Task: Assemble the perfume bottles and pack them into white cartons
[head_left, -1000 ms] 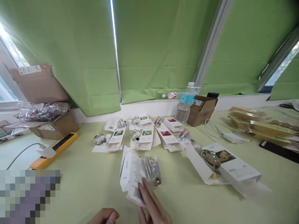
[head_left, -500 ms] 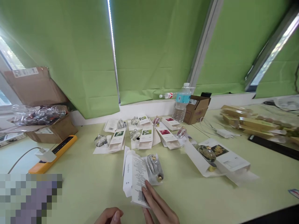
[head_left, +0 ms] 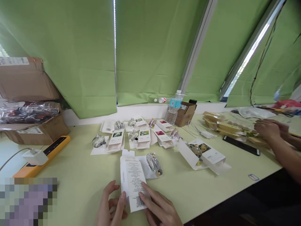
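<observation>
A white paper box [head_left: 135, 175], printed with small text and a barcode, lies flattened or partly folded in front of me, with a flap raised at its far end. My right hand [head_left: 161, 205] holds its near right side, fingers on top and thumb underneath or hidden. At the near left edge is my left hand [head_left: 114, 204], fingers apart and curved, the thumb close to or touching the box. Just beyond the right hand, a clear glass bottle with gold parts [head_left: 154, 163] lies on white paper.
Several opened boxes with small bottles stand behind; a larger open box [head_left: 213, 153] lies right. A water bottle [head_left: 174, 108] and brown carton [head_left: 185, 114] are at the back. A yellow power strip [head_left: 49, 155] lies left. Another person's hands [head_left: 270, 128] are at far right.
My left hand has moved up and right to the box's edge, its fingers opening. The box has turned slightly more upright. The view has swung right, showing another person's arms.
</observation>
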`<state>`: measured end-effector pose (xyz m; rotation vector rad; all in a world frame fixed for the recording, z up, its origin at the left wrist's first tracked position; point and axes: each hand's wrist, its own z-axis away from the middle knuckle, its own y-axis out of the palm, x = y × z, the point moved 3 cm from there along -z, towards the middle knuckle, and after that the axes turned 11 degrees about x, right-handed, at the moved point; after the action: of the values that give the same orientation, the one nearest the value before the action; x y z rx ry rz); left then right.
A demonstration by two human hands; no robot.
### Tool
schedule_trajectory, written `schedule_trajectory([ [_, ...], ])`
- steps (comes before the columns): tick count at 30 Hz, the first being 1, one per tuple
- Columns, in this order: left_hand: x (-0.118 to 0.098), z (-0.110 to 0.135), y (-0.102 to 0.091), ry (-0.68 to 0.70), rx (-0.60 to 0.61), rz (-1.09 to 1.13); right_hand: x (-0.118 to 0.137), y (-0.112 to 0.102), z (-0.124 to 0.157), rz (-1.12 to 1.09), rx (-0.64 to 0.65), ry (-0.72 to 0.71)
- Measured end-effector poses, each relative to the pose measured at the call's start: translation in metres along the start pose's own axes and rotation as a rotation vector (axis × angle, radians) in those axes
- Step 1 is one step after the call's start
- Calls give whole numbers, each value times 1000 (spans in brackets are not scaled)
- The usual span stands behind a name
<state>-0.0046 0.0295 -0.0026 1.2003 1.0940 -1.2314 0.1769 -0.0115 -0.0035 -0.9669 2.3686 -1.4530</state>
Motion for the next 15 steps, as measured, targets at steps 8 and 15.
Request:
schedule_trajectory([
  [8,-4,-9,-1,-42,137,-86,12,-9,-7,42,93,-14],
  [15,-7,3,-2,9,112,-40,17,-10,-3,2,169,44],
])
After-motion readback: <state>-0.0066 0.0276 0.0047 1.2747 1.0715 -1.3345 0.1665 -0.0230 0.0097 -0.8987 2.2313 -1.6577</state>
